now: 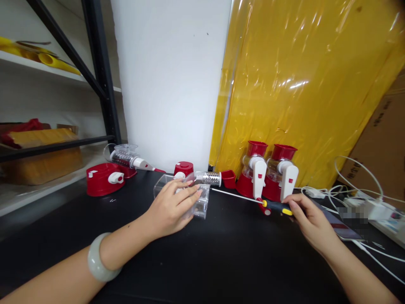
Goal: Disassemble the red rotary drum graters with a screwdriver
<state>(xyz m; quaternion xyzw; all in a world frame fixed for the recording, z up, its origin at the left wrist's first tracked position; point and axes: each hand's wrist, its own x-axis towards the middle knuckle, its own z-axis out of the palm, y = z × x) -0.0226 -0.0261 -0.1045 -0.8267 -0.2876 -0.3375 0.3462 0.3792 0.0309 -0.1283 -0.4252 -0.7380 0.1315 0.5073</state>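
My left hand (172, 204) lies over a clear plastic grater housing (202, 206) on the black table, its fingers spread across the top and gripping it. My right hand (311, 217) pinches the end of a long screwdriver (278, 207) with a black and yellow handle. The screwdriver's thin shaft points left, and its tip is close to the right side of the housing; whether they touch I cannot tell. Behind the housing lie a metal grater drum (213, 178), a red piece (183, 168) with a white fitting, and a red plastic cup-like part (228, 179).
Two red and white rotary graters (257, 173) stand at the back right. On the left are a red base (103, 179) and another clear grater (125, 156) with a crank. White cables (332, 190) and a phone-like device (340, 223) lie right. Shelving (101, 76) borders the left.
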